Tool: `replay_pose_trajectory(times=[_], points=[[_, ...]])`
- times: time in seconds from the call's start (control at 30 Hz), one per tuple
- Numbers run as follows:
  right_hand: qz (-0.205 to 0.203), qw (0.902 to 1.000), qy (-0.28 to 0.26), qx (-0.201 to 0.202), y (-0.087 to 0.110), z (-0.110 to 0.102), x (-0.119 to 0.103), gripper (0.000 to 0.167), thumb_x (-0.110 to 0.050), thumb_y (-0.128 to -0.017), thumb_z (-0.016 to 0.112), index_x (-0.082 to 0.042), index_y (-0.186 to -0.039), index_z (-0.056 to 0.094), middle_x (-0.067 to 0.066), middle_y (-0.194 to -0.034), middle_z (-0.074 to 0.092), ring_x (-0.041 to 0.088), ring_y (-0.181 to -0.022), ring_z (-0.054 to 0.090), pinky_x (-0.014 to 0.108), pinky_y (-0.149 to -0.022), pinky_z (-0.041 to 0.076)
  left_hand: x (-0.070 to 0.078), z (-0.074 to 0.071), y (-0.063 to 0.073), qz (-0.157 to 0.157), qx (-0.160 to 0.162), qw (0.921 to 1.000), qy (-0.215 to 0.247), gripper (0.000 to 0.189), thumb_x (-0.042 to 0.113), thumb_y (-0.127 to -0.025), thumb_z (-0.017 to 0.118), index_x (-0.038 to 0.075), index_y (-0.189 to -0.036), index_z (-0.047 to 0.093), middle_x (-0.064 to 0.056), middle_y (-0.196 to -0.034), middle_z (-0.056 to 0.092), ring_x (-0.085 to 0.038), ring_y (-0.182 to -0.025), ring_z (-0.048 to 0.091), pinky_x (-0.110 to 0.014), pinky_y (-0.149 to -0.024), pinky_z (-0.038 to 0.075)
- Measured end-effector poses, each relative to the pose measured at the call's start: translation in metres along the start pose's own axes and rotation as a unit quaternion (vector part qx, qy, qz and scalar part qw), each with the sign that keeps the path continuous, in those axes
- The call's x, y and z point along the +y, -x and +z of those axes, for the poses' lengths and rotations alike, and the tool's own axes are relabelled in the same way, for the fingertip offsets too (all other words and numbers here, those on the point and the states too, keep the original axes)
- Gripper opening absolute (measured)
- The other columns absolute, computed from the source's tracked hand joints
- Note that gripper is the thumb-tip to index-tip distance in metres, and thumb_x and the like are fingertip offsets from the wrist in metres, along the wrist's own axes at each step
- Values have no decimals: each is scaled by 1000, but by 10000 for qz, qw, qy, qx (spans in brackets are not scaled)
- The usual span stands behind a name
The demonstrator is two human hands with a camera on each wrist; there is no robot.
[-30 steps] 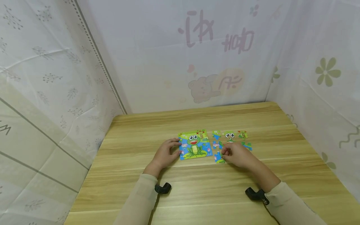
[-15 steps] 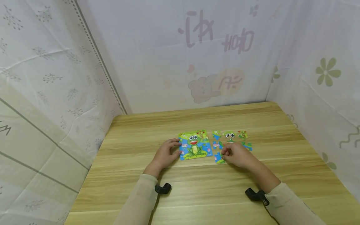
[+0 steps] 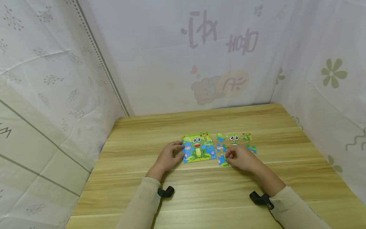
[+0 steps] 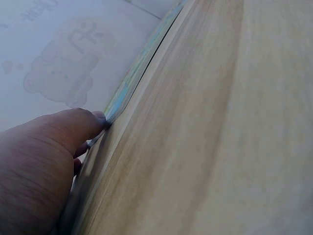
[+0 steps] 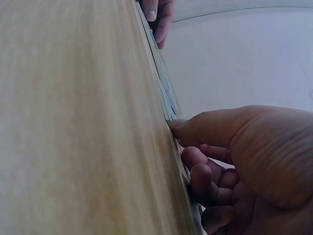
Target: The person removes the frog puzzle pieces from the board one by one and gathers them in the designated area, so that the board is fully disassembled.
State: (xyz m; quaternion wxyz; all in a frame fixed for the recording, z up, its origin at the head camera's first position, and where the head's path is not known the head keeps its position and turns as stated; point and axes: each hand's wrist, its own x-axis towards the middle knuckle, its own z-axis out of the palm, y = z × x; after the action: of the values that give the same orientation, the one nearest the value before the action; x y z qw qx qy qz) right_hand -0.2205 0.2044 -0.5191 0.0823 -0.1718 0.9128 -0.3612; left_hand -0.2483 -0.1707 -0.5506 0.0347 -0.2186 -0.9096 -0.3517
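Note:
A square frog puzzle board point(image 3: 198, 152) lies flat on the table, its picture whole. At its left edge my left hand point(image 3: 168, 156) rests with relaxed fingers; in the left wrist view the thumb point(image 4: 85, 126) touches the board's near corner. To the right are loose jigsaw pieces of the same frog picture, spaced in rough rows. My right hand point(image 3: 242, 157) pinches at the lower-left piece point(image 3: 221, 161), a blue and green one, beside its right edge. In the right wrist view that thumb point(image 5: 203, 128) presses close to the tabletop, the other fingers curled. The hand hides some middle and lower pieces.
Above the right hand lie a piece with the frog's eyes point(image 3: 233, 137), a corner piece with a tree point(image 3: 247, 136) and a flower corner piece point(image 3: 220, 136). The wooden table point(image 3: 200, 197) meets patterned white cloth point(image 3: 160, 63) behind and at both sides.

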Motion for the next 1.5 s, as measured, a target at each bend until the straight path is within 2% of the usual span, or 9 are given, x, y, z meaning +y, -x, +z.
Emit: replay_pose_trajectory(times=[0.4, 0.67, 0.83, 1.07, 1.33, 1.5], points=[[-28, 10000, 80, 14, 1, 0, 1, 9, -14, -93, 79, -15, -94, 71, -3, -86, 62, 15, -79, 57, 26, -67, 52, 0, 0, -1, -39, -36, 10000, -66, 38, 30, -97, 77, 16, -131, 72, 4, -153, 53, -24, -146, 45, -44, -121, 39], [111, 9998, 174, 56, -1, -2, -4, 7, -21, -96, 76, -18, -96, 69, -4, -86, 63, 14, -77, 57, 27, -65, 52, 0, 1, -1, -102, -95, 9999, -70, 38, 32, -98, 76, 17, -132, 71, 4, -153, 53, -21, -146, 44, -40, -122, 38], [106, 9996, 262, 86, -7, -3, -15, 7, -24, -97, 75, -19, -98, 70, -6, -86, 64, 14, -76, 58, 28, -64, 52, -1, 1, -1, -95, -71, 9999, -54, 38, 31, -97, 76, 17, -132, 71, 4, -153, 53, -21, -146, 44, -41, -121, 38], [-218, 9991, 352, 95, -21, -2, -30, 10, -19, -94, 80, -17, -97, 71, -7, -84, 63, 13, -78, 58, 28, -67, 53, -1, 0, -1, -43, -17, 10000, 3, 37, 29, -97, 77, 15, -131, 72, 1, -152, 54, -23, -146, 45, -42, -121, 39], [-140, 9992, 367, -69, -34, 2, -40, 15, -23, -96, 77, -14, -107, 73, -6, -87, 62, 14, -73, 57, 30, -61, 52, -2, 0, -1, -68, -38, 10000, -25, 37, 31, -98, 76, 17, -131, 72, 2, -153, 54, -21, -146, 44, -41, -121, 38], [-209, 9993, 248, -191, -42, 7, -45, 20, -23, -96, 78, -12, -112, 73, -6, -90, 63, 15, -76, 58, 31, -64, 53, -2, 1, -1, -4, -11, 10000, -71, 37, 31, -97, 76, 17, -131, 72, 3, -152, 54, -21, -145, 45, -41, -121, 39]])
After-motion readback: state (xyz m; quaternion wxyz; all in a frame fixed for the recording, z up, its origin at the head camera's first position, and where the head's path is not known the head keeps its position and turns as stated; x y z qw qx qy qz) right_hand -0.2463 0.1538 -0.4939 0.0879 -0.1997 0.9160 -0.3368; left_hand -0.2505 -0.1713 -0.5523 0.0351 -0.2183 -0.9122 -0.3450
